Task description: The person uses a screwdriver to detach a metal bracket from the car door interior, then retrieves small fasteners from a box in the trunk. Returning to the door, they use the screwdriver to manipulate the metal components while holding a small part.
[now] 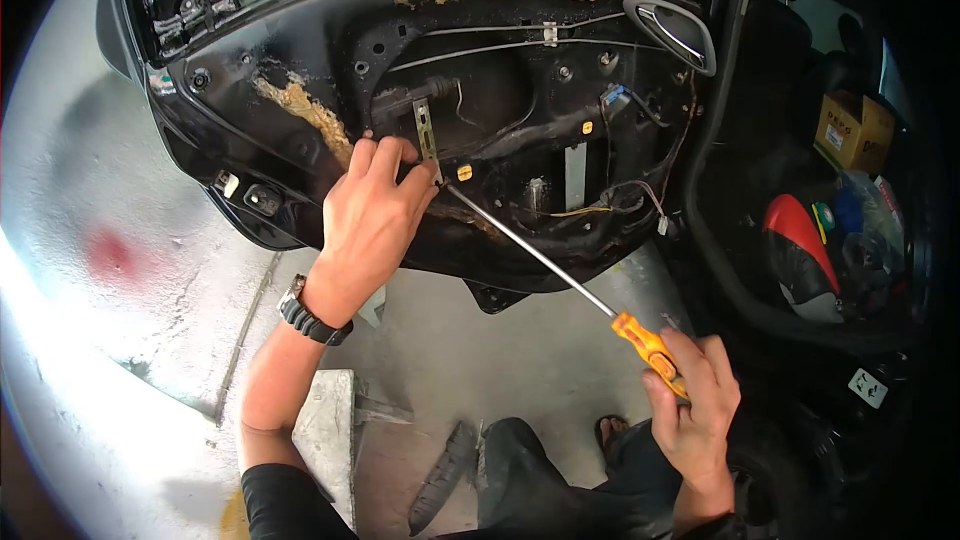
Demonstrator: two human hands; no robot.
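Note:
My right hand (698, 410) grips the orange handle of a long screwdriver (535, 248), low and to the right. Its metal shaft slants up to the left, and the tip meets the lower end of a slotted metal bracket (426, 130). At that same end, the curled fingers of my left hand (372, 200) pinch the bracket against the black car door (310, 180). Those fingers partly hide the contact, so any screw there cannot be made out. A dark watch is on my left wrist.
Rods run across the upper door to the inner door handle (672, 35). Loose wires and a connector (662, 226) hang at the lower right. A grey block (328, 440) stands below. Inside the car are a cardboard box (852, 135) and a red-and-black item (800, 250).

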